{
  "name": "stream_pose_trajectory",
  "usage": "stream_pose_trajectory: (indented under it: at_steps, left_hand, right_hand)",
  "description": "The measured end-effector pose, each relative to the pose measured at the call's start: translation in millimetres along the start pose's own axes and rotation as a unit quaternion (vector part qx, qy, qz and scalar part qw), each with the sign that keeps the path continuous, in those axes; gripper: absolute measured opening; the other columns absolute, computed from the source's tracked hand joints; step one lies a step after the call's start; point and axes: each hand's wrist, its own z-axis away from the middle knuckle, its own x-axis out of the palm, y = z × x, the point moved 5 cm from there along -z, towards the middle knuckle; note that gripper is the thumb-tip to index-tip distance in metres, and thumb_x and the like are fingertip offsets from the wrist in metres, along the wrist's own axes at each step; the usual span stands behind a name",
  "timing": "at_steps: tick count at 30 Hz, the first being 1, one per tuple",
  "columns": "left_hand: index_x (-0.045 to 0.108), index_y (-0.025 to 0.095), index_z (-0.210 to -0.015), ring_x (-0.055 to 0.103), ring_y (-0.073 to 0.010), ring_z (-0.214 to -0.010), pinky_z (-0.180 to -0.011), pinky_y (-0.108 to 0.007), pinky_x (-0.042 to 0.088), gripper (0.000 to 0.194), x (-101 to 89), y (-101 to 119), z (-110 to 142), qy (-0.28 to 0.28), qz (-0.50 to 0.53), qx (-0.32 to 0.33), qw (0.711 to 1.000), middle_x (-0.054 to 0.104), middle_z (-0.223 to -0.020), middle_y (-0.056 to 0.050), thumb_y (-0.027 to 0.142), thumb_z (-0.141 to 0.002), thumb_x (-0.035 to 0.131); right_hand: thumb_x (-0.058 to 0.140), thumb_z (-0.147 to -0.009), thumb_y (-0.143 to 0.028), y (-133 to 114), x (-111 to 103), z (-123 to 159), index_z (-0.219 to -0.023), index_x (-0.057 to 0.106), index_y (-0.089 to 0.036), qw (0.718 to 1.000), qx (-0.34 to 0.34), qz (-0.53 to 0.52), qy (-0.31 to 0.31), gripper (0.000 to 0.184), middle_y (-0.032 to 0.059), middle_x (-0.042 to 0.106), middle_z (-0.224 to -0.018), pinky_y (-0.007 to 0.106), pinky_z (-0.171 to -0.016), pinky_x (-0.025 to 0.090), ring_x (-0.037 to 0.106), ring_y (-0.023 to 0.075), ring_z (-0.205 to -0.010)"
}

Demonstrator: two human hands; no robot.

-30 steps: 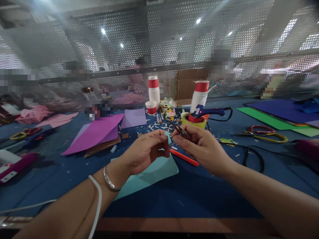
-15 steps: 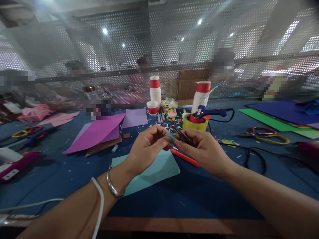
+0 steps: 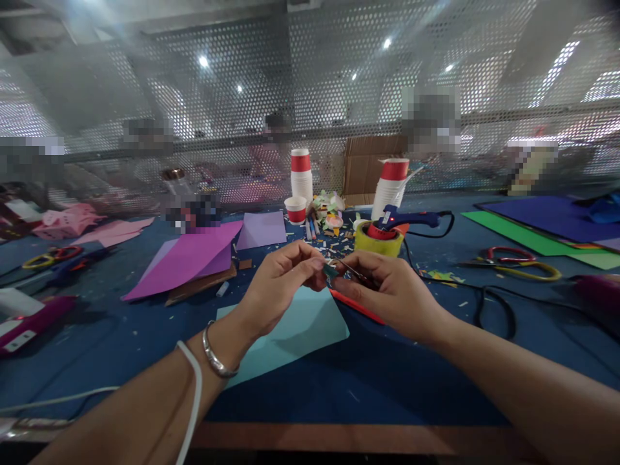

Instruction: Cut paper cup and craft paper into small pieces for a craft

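Note:
In the middle of the head view, my left hand (image 3: 293, 278) pinches a small piece of blue-green paper (image 3: 330, 271) between thumb and fingers. My right hand (image 3: 387, 284) is closed around a slim dark metal tool (image 3: 357, 274), mostly hidden by the fingers; whether it is scissors or tweezers I cannot tell. The tool and right fingertips are close against the paper piece. Below my hands lies a light blue paper sheet (image 3: 300, 332), partly under my left wrist. An orange-red stick-like thing (image 3: 356, 306) lies beneath my right hand, partly covered.
Stacked paper cups (image 3: 301, 181) stand at the back, with a glue gun (image 3: 411, 218) resting on a yellow tape roll (image 3: 378, 244). Scissors (image 3: 523, 263) and a black cable (image 3: 489, 290) lie right. Purple paper (image 3: 188, 258) is at left. Paper scraps (image 3: 334, 245) litter the table.
The small paper piece has turned and looks darker, tilted downward between my fingers. My right hand and its tool have shifted slightly left, closer to my left hand.

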Motion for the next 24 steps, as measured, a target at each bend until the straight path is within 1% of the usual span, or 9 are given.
stream_pose_trajectory:
  at_steps: [2, 9, 13, 15, 18, 21, 24]
  left_hand:
    - [0.062, 0.016, -0.082, 0.058, -0.0097, -0.064, -0.066, -0.024, 0.046, 0.009, -1.3, 0.1, -1.0, -0.009, -0.003, 0.008, 1.000, 0.060, -0.066, 0.003, 0.023, -0.087, 0.062]
    - [0.063, 0.016, -0.086, 0.060, -0.0090, -0.067, -0.067, -0.024, 0.047, 0.002, -1.8, 0.4, -1.9, -0.040, -0.015, 0.036, 0.998, 0.061, -0.072, 0.003, 0.018, -0.085, 0.063]
    - [0.063, 0.016, -0.084, 0.060, -0.0083, -0.067, -0.067, -0.023, 0.048, 0.006, -3.9, 0.6, -1.5, -0.043, -0.025, 0.048, 0.998, 0.061, -0.074, 0.003, 0.012, -0.081, 0.062]
    - [0.063, 0.016, -0.082, 0.061, -0.0081, -0.067, -0.067, -0.023, 0.049, 0.005, -4.5, 0.9, -1.2, -0.039, -0.043, 0.047, 0.997, 0.061, -0.073, 0.003, 0.011, -0.081, 0.062]
    - [0.062, 0.015, -0.085, 0.061, -0.0080, -0.065, -0.066, -0.023, 0.050, 0.002, -3.3, 0.6, -0.6, -0.020, -0.056, 0.040, 0.997, 0.061, -0.073, 0.003, 0.015, -0.083, 0.064]
    - [0.060, 0.016, -0.092, 0.062, -0.0087, -0.064, -0.065, -0.023, 0.051, 0.012, -0.9, -2.7, 1.5, 0.026, -0.033, 0.019, 0.999, 0.062, -0.072, 0.003, 0.021, -0.084, 0.067]
    - [0.056, 0.017, -0.092, 0.064, -0.0100, -0.063, -0.066, -0.025, 0.053, 0.021, 3.4, -6.1, 5.9, 0.068, -0.001, -0.010, 0.998, 0.063, -0.070, 0.004, 0.024, -0.081, 0.072]
  right_hand:
    - [0.065, -0.088, -0.041, 1.2, -0.3, -0.9, -0.090, 0.067, -0.018, 1.000, 0.006, -0.010, 0.003, 0.023, -0.0004, 0.060, -0.077, 0.025, -0.055, 0.037, 0.046, 0.0109, -0.062]
    - [0.065, -0.090, -0.040, 0.8, -1.7, -2.7, -0.088, 0.066, -0.018, 0.998, 0.010, -0.054, 0.001, 0.022, 0.0000, 0.060, -0.077, 0.025, -0.062, 0.039, 0.050, 0.0125, -0.069]
    - [0.065, -0.089, -0.042, 3.4, -2.7, -3.5, -0.086, 0.065, -0.018, 0.999, 0.014, -0.048, 0.002, 0.024, -0.0007, 0.057, -0.075, 0.025, -0.061, 0.038, 0.048, 0.0123, -0.068]
    - [0.064, -0.090, -0.043, 5.2, -2.7, -3.7, -0.085, 0.065, -0.018, 0.999, 0.012, -0.037, 0.002, 0.025, -0.0012, 0.055, -0.073, 0.025, -0.060, 0.037, 0.046, 0.0122, -0.068]
    - [0.062, -0.091, -0.043, 6.6, -1.8, -3.3, -0.085, 0.065, -0.018, 1.000, 0.010, -0.029, 0.001, 0.026, -0.0010, 0.055, -0.073, 0.026, -0.061, 0.037, 0.046, 0.0125, -0.068]
    - [0.062, -0.090, -0.043, 5.5, -2.5, -2.5, -0.083, 0.066, -0.018, 1.000, 0.007, -0.014, 0.016, 0.026, -0.0009, 0.054, -0.071, 0.026, -0.060, 0.037, 0.045, 0.0128, -0.066]
    - [0.062, -0.090, -0.043, 3.8, -4.6, -2.1, -0.082, 0.066, -0.018, 0.999, 0.003, 0.021, 0.040, 0.026, -0.0014, 0.052, -0.067, 0.027, -0.057, 0.036, 0.043, 0.0128, -0.063]
